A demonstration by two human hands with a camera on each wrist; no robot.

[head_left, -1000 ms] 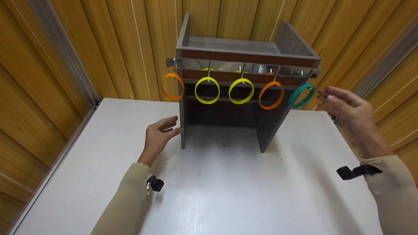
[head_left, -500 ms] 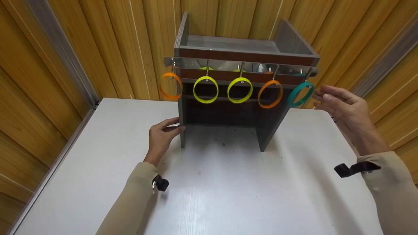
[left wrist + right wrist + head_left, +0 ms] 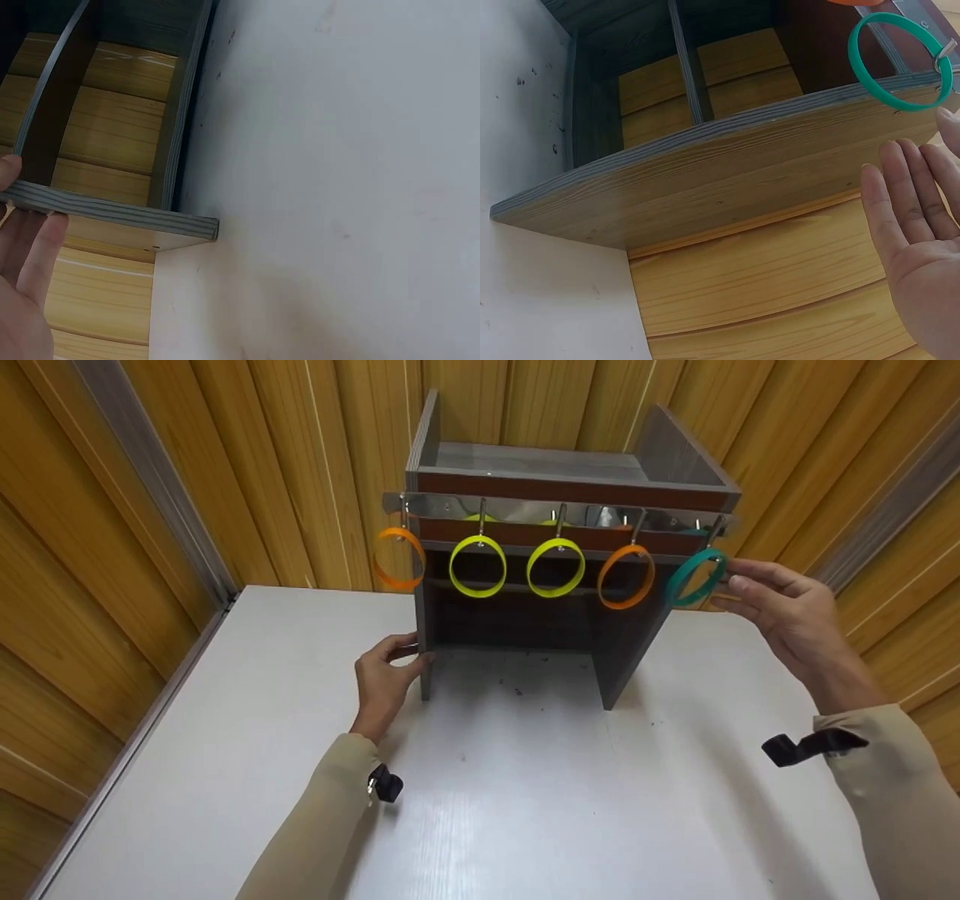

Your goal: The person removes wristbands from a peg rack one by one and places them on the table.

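Observation:
A grey wooden shelf unit [image 3: 517, 476] stands on the white table [image 3: 487, 810]. My left hand [image 3: 386, 679] pinches the front edge of its left side panel [image 3: 120, 212], thumb on the inner side and fingers outside. Across the unit's front runs a metal hook rail [image 3: 517, 510]. From its hooks hang an orange ring [image 3: 400, 583], two yellow rings [image 3: 478, 594] [image 3: 555, 594], another orange ring [image 3: 626, 604] and a green ring [image 3: 679, 585]. Beside the green ring, my right hand [image 3: 795, 619] is raised with its fingers straight, fingertips right at the ring's edge in the head view.
Wood-plank walls [image 3: 330, 457] rise behind and at both sides of the table. Small dark specks [image 3: 517, 691] lie on the tabletop between the unit's side panels. A black strap [image 3: 814, 746] is on the right sleeve.
My left hand has moved right and up to the left side panel and now grips it. My right hand has moved left, closer to the green ring. The rings still hang.

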